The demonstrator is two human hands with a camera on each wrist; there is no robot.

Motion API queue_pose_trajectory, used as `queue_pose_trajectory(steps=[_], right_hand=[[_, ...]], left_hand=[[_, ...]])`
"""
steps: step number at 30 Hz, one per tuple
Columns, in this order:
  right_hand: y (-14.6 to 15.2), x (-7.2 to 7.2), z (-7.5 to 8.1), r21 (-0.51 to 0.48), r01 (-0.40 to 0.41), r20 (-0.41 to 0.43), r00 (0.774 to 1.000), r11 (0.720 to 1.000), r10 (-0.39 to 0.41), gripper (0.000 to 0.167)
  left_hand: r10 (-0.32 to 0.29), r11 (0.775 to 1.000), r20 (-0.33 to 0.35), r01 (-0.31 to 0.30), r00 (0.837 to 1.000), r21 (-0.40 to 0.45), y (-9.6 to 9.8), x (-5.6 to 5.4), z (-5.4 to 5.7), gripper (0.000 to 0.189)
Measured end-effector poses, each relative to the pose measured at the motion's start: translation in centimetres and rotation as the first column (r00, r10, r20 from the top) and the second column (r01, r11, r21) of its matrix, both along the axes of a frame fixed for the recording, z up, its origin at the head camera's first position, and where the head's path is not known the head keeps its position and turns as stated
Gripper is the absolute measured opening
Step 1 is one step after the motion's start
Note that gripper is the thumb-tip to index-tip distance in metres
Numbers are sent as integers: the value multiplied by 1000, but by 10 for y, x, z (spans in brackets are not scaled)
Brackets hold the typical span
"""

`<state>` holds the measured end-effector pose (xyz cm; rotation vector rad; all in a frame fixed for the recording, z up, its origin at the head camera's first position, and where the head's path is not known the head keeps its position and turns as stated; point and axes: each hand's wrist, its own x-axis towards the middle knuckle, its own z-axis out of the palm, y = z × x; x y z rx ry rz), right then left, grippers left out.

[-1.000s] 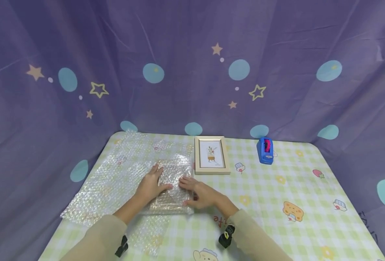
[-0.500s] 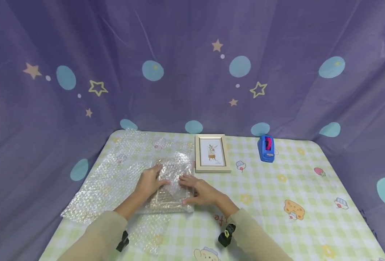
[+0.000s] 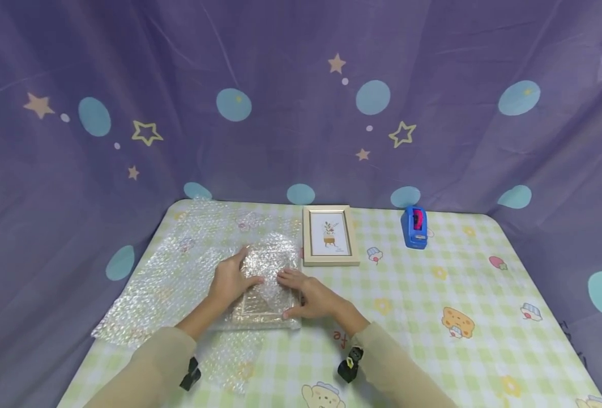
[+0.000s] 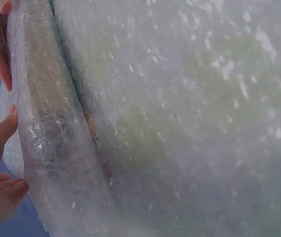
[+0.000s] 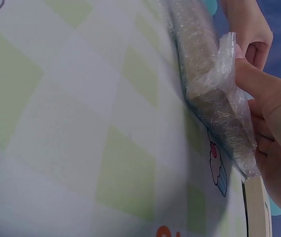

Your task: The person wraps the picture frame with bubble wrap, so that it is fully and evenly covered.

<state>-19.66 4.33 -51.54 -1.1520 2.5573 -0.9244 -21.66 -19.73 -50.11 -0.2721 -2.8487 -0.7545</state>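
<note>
A picture frame wrapped in bubble wrap (image 3: 267,303) lies flat on the table, its pale edge and rectangular outline showing through the plastic. My left hand (image 3: 229,279) holds its left side, thumb on top and fingers at the far left edge. In the left wrist view, the fingertips (image 4: 19,190) touch the wrapped rim. My right hand (image 3: 313,296) rests on the right part of the package with fingers fairly straight. The right thumb (image 5: 259,79) lies beside a raised flap of wrap in the right wrist view. Fingertip contact there is partly hidden.
Loose bubble wrap (image 3: 168,283) spreads to the left and behind the package. An unwrapped picture frame (image 3: 355,243) with a plant print lies just beyond the right hand. A blue tape dispenser (image 3: 414,228) stands further right on the checked tablecloth (image 3: 408,340).
The left hand's fingers have drawn from the top of the package toward its left edge and bent more. The right hand stays nearly in place. The head view has tilted slightly.
</note>
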Motion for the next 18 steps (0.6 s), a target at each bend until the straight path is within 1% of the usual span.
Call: queue_pose_trajectory(steps=[5,10,14,15,18], right_hand=[[-2,0,2,-3,-13,-17,1000,1000,13,85],[-2,-2,3,-4,-34,-62,997,999,33,86],[-2,-2,5,34,-24,-55,998,999,26,85],[-2,-2,5,44,-21,-42,999,999,23,85],[-3,0,6,69,-23,-40,999,997,25,85]], left_hand=[[21,1000,15,-21,1000,20,-1,0,0,94],[42,998,26,-43,999,40,1,-2,2,94],[44,998,25,-46,999,48,1,-1,3,93],[43,998,26,-44,999,47,1,-1,4,93],[39,998,38,-40,999,38,1,1,4,92]])
